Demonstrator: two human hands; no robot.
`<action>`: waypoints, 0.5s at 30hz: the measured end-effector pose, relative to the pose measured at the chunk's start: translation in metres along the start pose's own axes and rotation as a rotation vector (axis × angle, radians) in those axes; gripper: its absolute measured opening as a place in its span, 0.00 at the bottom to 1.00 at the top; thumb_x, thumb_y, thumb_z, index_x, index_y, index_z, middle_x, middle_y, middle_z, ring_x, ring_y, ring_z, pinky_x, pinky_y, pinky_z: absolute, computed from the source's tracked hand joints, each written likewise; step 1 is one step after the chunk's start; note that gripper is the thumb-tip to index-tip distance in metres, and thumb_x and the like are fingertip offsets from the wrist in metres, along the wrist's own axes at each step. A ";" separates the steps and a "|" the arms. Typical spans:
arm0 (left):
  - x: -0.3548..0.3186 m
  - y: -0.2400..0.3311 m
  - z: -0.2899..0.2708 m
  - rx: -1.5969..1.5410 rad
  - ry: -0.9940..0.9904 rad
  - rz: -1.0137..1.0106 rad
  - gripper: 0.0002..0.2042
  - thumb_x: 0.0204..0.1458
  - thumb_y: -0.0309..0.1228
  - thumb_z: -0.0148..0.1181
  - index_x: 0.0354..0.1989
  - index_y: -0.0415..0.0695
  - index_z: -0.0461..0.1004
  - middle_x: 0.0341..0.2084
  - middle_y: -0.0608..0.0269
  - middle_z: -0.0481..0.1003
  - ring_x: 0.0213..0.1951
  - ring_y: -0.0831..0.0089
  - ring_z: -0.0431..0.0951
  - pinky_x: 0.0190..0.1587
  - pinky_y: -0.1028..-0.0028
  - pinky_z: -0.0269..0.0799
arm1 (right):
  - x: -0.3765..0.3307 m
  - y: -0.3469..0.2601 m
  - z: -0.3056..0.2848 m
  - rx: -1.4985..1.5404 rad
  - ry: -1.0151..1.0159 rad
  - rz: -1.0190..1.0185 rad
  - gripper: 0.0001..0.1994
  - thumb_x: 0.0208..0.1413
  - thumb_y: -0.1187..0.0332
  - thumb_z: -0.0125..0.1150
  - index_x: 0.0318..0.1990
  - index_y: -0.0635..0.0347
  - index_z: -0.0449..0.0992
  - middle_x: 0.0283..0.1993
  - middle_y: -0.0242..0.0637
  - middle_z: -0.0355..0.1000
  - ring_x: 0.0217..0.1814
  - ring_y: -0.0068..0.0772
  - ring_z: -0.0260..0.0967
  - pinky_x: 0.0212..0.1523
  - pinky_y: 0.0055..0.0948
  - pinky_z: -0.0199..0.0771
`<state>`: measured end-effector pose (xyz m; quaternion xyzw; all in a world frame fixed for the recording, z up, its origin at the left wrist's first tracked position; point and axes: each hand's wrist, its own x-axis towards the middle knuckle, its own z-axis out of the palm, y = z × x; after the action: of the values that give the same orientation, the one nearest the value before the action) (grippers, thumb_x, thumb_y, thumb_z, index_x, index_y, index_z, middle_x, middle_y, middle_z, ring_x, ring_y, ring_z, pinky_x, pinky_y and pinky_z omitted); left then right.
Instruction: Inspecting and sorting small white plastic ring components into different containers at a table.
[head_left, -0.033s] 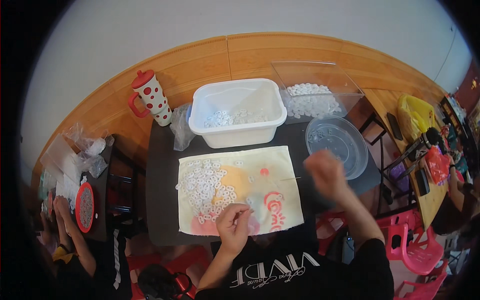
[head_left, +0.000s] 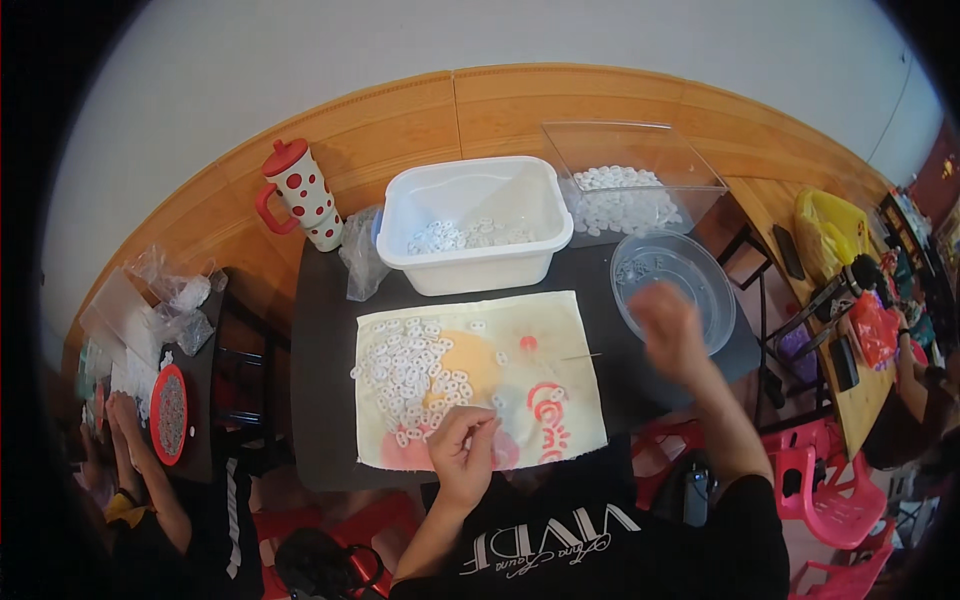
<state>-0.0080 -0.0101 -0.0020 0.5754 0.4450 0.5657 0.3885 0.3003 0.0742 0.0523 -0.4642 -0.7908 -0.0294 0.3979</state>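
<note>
In the head view, the left hand [head_left: 462,458] is low over the cloth [head_left: 565,318], right by the near end of the pile of white pieces [head_left: 400,370]. Its thumb and finger are pinched together at the tips. Any small thing between them is too tiny to make out. The right hand [head_left: 668,322] is blurry and is over the near left side of the round clear bowl [head_left: 727,310]. I cannot tell if it is spread or pinching, or if it touches the bowl.

To do this well, I think the left hand should stay still and pinch softly, so a little piece does not pop out. The right hand should go slowly near the bowl, so it does not bump the rim. It would help to watch the thin stick [head_left: 578,357] too, because it pokes past the right edge of the cloth and could get knocked.

The white pieces are small, with round ends, and many show two dark spots like holes. Most lie in a messy heap on the left half of the cloth, and a few sit alone farther right. The cloth is pale yellow, with orange and red pictures, and lies on the dark worktop [head_left: 325,370]. Some grey bits [head_left: 638,268] are in the bowl.
</note>
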 end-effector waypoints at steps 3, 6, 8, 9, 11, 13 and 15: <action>0.005 -0.001 -0.001 -0.015 0.043 0.097 0.03 0.52 0.15 0.60 0.35 0.32 0.76 0.30 0.61 0.75 0.32 0.78 0.73 0.34 0.81 0.67 | 0.011 0.062 -0.023 -0.068 -0.069 0.190 0.09 0.45 0.85 0.54 0.34 0.68 0.77 0.35 0.49 0.73 0.36 0.51 0.73 0.35 0.42 0.73; 0.006 -0.008 0.003 0.014 0.019 0.110 0.06 0.51 0.15 0.60 0.37 0.33 0.77 0.32 0.60 0.74 0.32 0.77 0.73 0.34 0.81 0.67 | 0.002 0.110 -0.021 -0.219 -0.259 0.267 0.08 0.45 0.78 0.58 0.34 0.65 0.78 0.36 0.50 0.74 0.40 0.56 0.73 0.40 0.46 0.73; 0.003 -0.011 0.003 0.031 0.017 0.123 0.07 0.51 0.14 0.60 0.38 0.33 0.77 0.32 0.60 0.74 0.32 0.77 0.73 0.34 0.81 0.67 | -0.001 0.122 -0.014 -0.280 -0.337 0.265 0.09 0.43 0.77 0.59 0.35 0.63 0.80 0.35 0.51 0.75 0.41 0.58 0.73 0.42 0.50 0.73; 0.002 -0.011 0.003 0.052 0.013 0.132 0.08 0.51 0.14 0.60 0.39 0.33 0.78 0.33 0.60 0.74 0.32 0.77 0.73 0.34 0.81 0.67 | 0.003 0.115 -0.010 -0.274 -0.339 0.260 0.09 0.43 0.77 0.59 0.35 0.63 0.80 0.35 0.51 0.75 0.41 0.58 0.73 0.42 0.50 0.73; 0.002 -0.011 0.001 0.054 0.018 0.120 0.08 0.51 0.14 0.60 0.39 0.33 0.78 0.33 0.60 0.74 0.31 0.77 0.73 0.34 0.81 0.67 | 0.008 0.099 -0.002 -0.365 -0.417 0.307 0.08 0.43 0.77 0.56 0.32 0.65 0.79 0.32 0.53 0.75 0.40 0.56 0.73 0.42 0.48 0.73; 0.002 -0.009 0.000 0.057 0.023 0.108 0.09 0.51 0.14 0.60 0.40 0.34 0.78 0.32 0.61 0.74 0.31 0.78 0.73 0.33 0.81 0.67 | 0.010 0.090 0.004 -0.432 -0.464 0.307 0.08 0.42 0.78 0.57 0.32 0.65 0.78 0.33 0.53 0.75 0.41 0.57 0.73 0.43 0.49 0.73; 0.004 -0.006 0.003 0.034 0.010 0.075 0.09 0.50 0.13 0.60 0.40 0.33 0.78 0.32 0.61 0.75 0.31 0.78 0.73 0.33 0.81 0.67 | 0.011 0.086 0.010 -0.497 -0.512 0.303 0.08 0.41 0.78 0.58 0.32 0.64 0.77 0.34 0.53 0.75 0.42 0.59 0.73 0.43 0.50 0.73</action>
<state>-0.0059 -0.0042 -0.0069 0.5956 0.4345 0.5750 0.3548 0.3567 0.1353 0.0249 -0.6505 -0.7556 -0.0441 0.0630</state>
